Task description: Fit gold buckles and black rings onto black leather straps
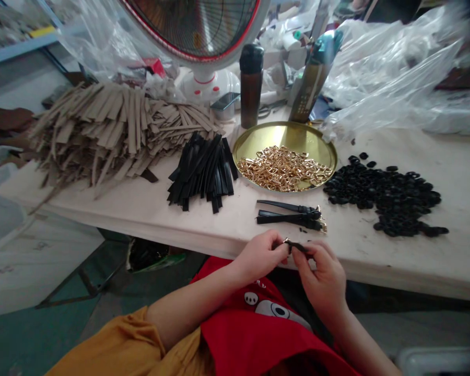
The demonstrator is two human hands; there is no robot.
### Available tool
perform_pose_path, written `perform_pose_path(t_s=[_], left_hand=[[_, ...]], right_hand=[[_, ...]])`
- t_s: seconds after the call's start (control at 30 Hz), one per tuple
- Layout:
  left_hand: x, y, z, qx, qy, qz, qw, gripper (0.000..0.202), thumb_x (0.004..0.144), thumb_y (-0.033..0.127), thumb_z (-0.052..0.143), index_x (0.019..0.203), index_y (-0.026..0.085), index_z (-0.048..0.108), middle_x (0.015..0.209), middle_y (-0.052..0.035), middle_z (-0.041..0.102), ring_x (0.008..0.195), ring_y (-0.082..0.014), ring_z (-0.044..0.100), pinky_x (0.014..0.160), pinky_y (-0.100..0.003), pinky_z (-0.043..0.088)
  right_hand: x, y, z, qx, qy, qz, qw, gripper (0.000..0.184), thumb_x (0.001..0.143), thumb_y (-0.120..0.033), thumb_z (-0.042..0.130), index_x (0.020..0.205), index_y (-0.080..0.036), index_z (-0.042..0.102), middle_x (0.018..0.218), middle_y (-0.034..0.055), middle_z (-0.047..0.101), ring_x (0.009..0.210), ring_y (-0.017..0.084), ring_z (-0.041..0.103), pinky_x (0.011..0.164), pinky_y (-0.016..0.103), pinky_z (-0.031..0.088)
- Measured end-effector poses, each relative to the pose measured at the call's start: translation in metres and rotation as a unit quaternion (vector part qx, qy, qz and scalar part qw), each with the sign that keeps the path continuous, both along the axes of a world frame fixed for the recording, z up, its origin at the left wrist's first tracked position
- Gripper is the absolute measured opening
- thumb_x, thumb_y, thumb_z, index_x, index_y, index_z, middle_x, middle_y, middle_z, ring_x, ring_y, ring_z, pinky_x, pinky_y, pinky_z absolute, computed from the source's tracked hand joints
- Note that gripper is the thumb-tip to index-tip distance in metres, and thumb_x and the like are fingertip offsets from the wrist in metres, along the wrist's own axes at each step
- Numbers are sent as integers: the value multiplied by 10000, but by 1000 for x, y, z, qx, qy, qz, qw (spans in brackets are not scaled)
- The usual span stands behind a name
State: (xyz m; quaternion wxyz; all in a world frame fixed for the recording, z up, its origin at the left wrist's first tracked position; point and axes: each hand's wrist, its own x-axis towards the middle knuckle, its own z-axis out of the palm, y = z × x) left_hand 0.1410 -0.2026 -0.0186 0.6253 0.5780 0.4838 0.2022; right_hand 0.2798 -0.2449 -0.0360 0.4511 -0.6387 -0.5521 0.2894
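My left hand and my right hand meet at the table's front edge, both pinched on a small black strap with a gold buckle. Just beyond them lie two finished black straps with gold buckles. A round gold tray holds a heap of gold buckles. To its left sits a pile of black strips. A heap of small black loops lies to the right.
A big stack of tan strips covers the table's left. Behind the tray stand a fan base, a dark bottle, a spray can and clear plastic bags. Red cloth lies on my lap.
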Motion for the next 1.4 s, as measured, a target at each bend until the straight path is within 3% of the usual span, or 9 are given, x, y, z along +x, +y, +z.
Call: perform_pose_path(t_s=[0.23,0.47,0.6,0.73,0.9,0.97,1.13,1.3,1.4], left_hand=[[1,5,6,-28,-38,-22,999,318,750,473,521,702,172,433,550,43,514,424,-59,373,396,-167,279],[13,25,5,12,-60,-77,995,260,776,326,510,999,193,531,702,28,563,562,-97,484,509,-196,361],[15,34,4,33,-22,-58,998,232,811,362,455,845,168,576,598,35,523,580,-104,473,580,-207,357],[16,38,-5,10,-16,-45,999,270,818,412,445,848,165,549,593,46,511,573,-101,467,577,-205,353],[16,36,-16,5,-20,-55,998,289,825,431,432,818,159,530,588,50,497,563,-95,457,575,-207,354],[14,34,-17,-3,-17,-54,998,295,825,440,432,824,159,524,586,52,491,560,-92,451,569,-205,353],[13,28,-14,-2,-14,-62,998,291,826,433,432,816,159,529,581,52,493,554,-86,446,557,-200,342],[19,24,-2,23,-6,-69,997,261,816,404,445,817,159,535,572,51,496,541,-87,445,547,-201,343],[22,21,5,45,-11,-69,997,251,815,395,444,809,159,531,573,51,497,537,-88,451,547,-200,349]], right_hand=[[6,9,9,-109,201,49,972,211,754,-419,573,748,-209,556,682,1,599,639,163,543,595,274,435],[38,23,17,-92,113,98,984,320,839,-461,426,744,-204,591,614,-2,558,600,151,523,573,262,413],[106,55,5,-68,-38,-31,996,288,812,-457,472,807,-188,576,661,13,578,616,167,529,598,290,411],[162,90,-10,-31,-299,-92,949,232,811,-357,472,861,-171,601,827,60,590,740,201,545,664,319,397],[160,113,-15,-99,-531,-72,839,197,817,-299,478,776,-177,627,791,64,572,645,178,522,543,289,311],[153,112,-15,-103,-552,-55,825,192,820,-294,482,738,-180,613,776,62,562,647,175,518,551,288,303],[148,98,-20,-88,-474,-20,876,168,822,-251,461,721,-179,574,787,59,563,684,182,513,637,293,333],[148,93,-26,-90,-398,-46,912,205,766,-202,487,948,-139,556,845,80,581,773,208,523,700,304,355],[148,95,-25,-90,-358,-31,929,159,714,-171,514,855,-157,585,818,64,565,774,193,515,722,296,354]])
